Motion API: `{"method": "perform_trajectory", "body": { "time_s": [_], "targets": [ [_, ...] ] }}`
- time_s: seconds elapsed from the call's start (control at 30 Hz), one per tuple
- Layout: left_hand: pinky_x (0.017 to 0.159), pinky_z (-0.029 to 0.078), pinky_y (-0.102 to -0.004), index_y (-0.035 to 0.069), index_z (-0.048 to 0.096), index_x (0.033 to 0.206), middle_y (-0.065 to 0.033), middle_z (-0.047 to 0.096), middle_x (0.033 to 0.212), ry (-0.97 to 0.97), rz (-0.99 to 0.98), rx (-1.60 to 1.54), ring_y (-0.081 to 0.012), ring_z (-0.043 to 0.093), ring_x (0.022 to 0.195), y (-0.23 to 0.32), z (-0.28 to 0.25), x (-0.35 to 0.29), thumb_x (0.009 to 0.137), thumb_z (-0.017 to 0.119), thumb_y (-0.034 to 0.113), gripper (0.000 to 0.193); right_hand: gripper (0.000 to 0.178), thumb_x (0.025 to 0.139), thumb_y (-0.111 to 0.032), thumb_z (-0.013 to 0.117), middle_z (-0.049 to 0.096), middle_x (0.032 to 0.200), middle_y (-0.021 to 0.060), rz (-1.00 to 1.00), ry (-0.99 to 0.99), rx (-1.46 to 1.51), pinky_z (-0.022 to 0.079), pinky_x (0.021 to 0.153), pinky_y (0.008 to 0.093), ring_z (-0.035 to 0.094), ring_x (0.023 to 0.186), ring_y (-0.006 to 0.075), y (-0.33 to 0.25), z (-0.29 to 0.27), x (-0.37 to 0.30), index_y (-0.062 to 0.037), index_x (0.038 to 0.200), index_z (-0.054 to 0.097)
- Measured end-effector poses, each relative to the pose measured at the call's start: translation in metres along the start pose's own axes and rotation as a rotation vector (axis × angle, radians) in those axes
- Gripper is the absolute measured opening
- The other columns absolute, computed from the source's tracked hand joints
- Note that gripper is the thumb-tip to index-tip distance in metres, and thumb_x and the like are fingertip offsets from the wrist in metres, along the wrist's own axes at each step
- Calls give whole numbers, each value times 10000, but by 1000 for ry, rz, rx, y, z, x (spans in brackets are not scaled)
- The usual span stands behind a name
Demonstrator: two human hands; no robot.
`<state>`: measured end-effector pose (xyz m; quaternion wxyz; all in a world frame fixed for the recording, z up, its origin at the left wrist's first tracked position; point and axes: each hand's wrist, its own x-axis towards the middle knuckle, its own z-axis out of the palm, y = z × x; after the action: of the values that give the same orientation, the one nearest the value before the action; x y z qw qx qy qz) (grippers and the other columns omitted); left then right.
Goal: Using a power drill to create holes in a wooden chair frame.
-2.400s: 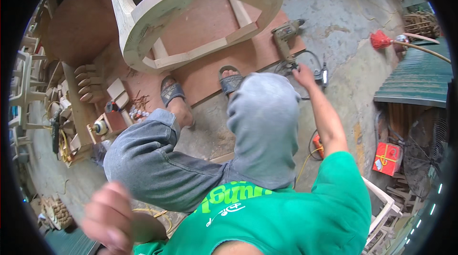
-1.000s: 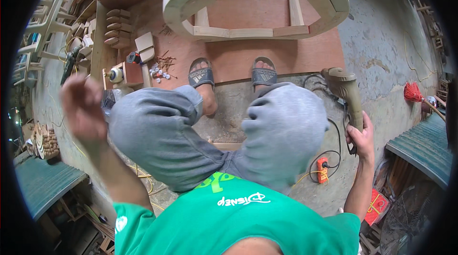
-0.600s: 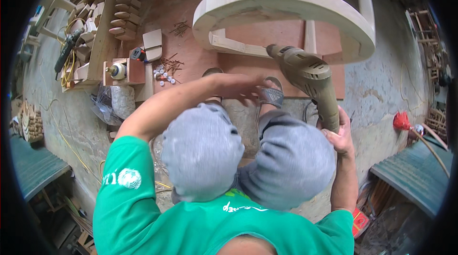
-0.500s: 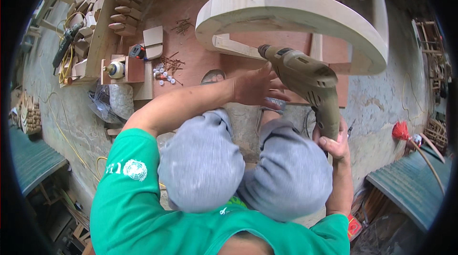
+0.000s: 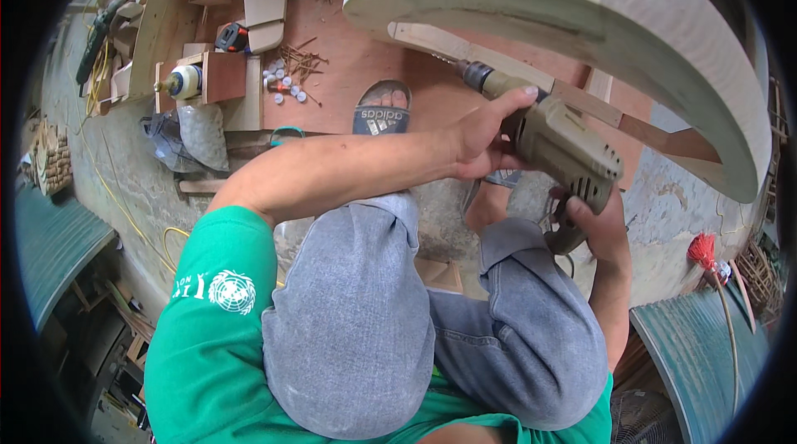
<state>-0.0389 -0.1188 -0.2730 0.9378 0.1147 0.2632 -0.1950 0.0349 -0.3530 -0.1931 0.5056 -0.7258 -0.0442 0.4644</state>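
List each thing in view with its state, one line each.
Drill: held in both hands, bit against the wooden frame.
Left hand: gripping the drill's front.
Right hand: around the drill's handle.
Glue bottle: lying on its side.
Nails: scattered loose.

Both hands (image 5: 486, 133) hold drill (image 5: 552, 141) against wooden frame (image 5: 581, 21).

Drill (image 5: 556, 145): olive-grey corded power drill, body lying diagonal, chuck end pointing to 10 o'clock, handle down at 5 o'clock. Metal chuck and bit at the upper-left end, bit tip touching a pale wood rail (image 5: 465, 50) of the chair frame (image 5: 581, 21). Frame: unfinished light wood, thick curved piece arcing from 12 to 3 o'clock, above the drill. Rail runs diagonally beneath that curve, over the reddish board.
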Motion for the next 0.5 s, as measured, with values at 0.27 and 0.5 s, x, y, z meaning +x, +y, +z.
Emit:
{"method": "perform_trajectory", "body": {
  "time_s": [0.27,0.5],
  "targets": [
    [1050,502,-530,105,589,1308,-88,593,1308,-52,61,32,-273,602,1188,10,8,13,972,567,546,555,678,881,-238,779,658,1128,115,-159,189,-35,560,801,318,691,926,198,-9,0,5,17,1393,415],
    [1032,514,-522,102,600,1287,-82,598,1272,-58,116,78,-266,602,1173,14,15,16,966,552,571,571,629,898,-225,760,652,1106,107,-174,197,-74,558,808,316,684,930,193,-16,0,4,18,1374,427]
  ]
}}
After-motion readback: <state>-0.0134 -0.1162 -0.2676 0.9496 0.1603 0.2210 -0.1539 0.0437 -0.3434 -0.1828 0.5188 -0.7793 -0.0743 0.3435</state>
